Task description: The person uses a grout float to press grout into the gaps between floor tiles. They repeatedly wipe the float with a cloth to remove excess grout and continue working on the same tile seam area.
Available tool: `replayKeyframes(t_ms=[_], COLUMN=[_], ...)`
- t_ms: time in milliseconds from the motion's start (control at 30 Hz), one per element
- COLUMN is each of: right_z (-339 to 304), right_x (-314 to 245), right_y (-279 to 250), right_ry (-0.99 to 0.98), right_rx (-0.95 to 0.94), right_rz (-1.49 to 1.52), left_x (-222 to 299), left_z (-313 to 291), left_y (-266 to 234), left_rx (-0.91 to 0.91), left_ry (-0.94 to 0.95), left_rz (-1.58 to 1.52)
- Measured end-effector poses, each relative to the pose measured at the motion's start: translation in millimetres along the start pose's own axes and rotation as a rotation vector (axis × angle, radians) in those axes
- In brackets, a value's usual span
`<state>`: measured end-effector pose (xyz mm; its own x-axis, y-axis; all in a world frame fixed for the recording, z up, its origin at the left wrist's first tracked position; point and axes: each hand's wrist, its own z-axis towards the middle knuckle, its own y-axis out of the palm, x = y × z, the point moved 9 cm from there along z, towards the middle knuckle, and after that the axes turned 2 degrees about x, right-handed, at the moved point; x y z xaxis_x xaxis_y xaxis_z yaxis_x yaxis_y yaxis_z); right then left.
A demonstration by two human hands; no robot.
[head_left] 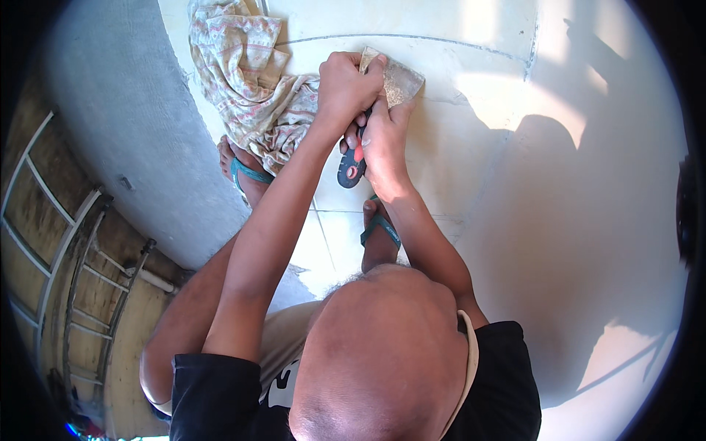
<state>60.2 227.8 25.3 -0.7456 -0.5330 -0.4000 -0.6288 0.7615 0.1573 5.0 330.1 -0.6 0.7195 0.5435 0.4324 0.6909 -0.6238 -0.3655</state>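
Note:
A putty knife [353, 165] with a black and red handle and a wide, flat blade is held over the pale floor. My right hand [387, 140] is closed around its handle, whose rounded end with a hole sticks out toward me. Bent and closed, the fingers of my left hand [351, 87] pinch the blade's left side near its far edge. Tan, grainy residue covers part of the blade. My fingers hide the blade's left part, and whether anything small is in the left-hand pinch cannot be made out.
A crumpled patterned cloth [246, 81] lies on the pale tiled floor [441, 176], left of my hands. Beyond it runs a grey concrete strip [125, 110]. Ladder-like metal frames [66, 235] stand at the far left. My feet wear green flip-flops [380, 231]; shadows fall across the right side.

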Motion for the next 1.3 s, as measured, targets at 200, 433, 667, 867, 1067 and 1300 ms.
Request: replayKeyframes(t_ms=[200, 433, 667, 867, 1067, 1300], right_z=[0, 4, 5, 6, 10, 5], right_x=[9, -4, 10, -4, -8, -7], right_y=[-2, 2, -3, -2, 0, -6], right_ry=[0.030, 0.048, 0.018, 0.044, 0.047, 0.051], right_rx=[0.016, -0.001, -0.030, -0.011, -0.029, -0.020], right_rz=[-0.006, 0.048, -0.015, -0.021, -0.051, -0.105], left_x=[-9, 4, -24, -12, -3, -17], left_z=[6, 7, 6, 7, 8, 2], left_y=[3, 5, 5, 9, 4, 10], left_rx=[0.039, -0.033, 0.033, -0.006, -0.007, 0.004], left_ry=[0.062, -0.020, -0.040, -0.066, -0.093, -0.122], left_rz=[0.020, -0.038, -0.123, -0.147, -0.155, -0.263])
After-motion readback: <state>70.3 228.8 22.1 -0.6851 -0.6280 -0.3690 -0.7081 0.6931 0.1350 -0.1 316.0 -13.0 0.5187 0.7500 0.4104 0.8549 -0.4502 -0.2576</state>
